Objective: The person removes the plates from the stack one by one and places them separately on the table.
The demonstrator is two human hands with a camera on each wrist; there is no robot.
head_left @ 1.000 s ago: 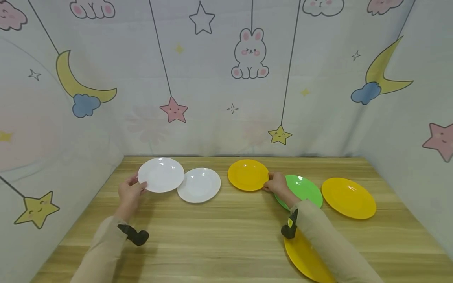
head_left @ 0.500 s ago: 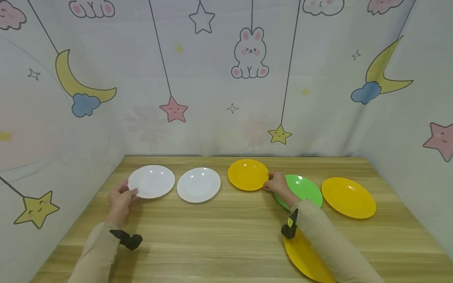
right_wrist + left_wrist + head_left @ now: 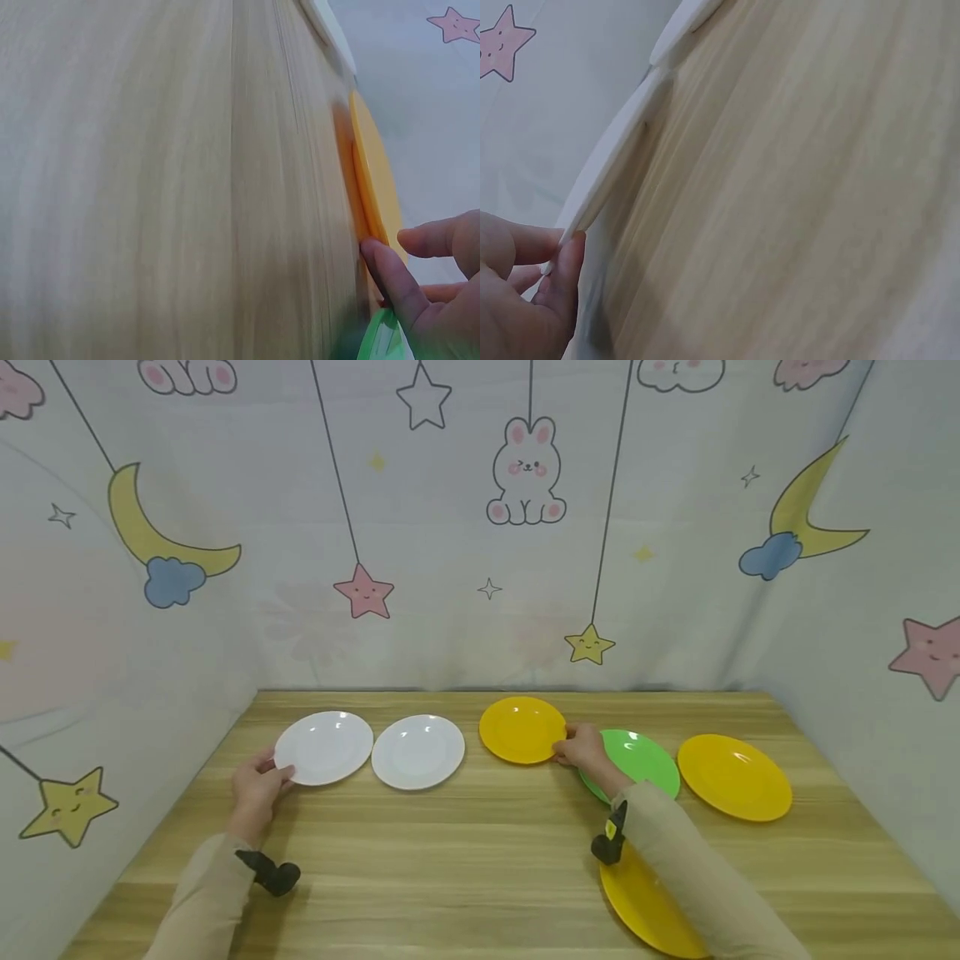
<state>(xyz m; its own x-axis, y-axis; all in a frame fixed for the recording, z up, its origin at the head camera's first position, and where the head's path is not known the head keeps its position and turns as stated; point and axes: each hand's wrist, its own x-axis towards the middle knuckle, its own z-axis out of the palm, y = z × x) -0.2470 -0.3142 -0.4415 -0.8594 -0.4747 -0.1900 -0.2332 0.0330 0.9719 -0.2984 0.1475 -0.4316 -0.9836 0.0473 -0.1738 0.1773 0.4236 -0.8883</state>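
At the back left, a white plate (image 3: 324,748) has its left rim pinched between the thumb and fingers of my left hand (image 3: 257,791). The left wrist view shows that hand (image 3: 526,277) with the rim between thumb and fingertips. A second white plate (image 3: 418,752) lies close beside it on the right. My right hand (image 3: 587,752) holds the right rim of a small yellow plate (image 3: 522,730). In the right wrist view its thumb touches the yellow plate (image 3: 375,172) and the index finger lies over the rim. A green plate (image 3: 641,763) is partly hidden under this hand and forearm.
On the right of the wooden table (image 3: 420,877) lies a larger yellow plate (image 3: 735,777). Another yellow plate (image 3: 645,906) sits nearer, partly covered by the right sleeve. Patterned cloth walls (image 3: 450,635) close off the back and both sides.
My left hand has lowered the white plate and moved it left, off its overlap with the second one, then slightly back right beside it. The right hand stays on the yellow plate.
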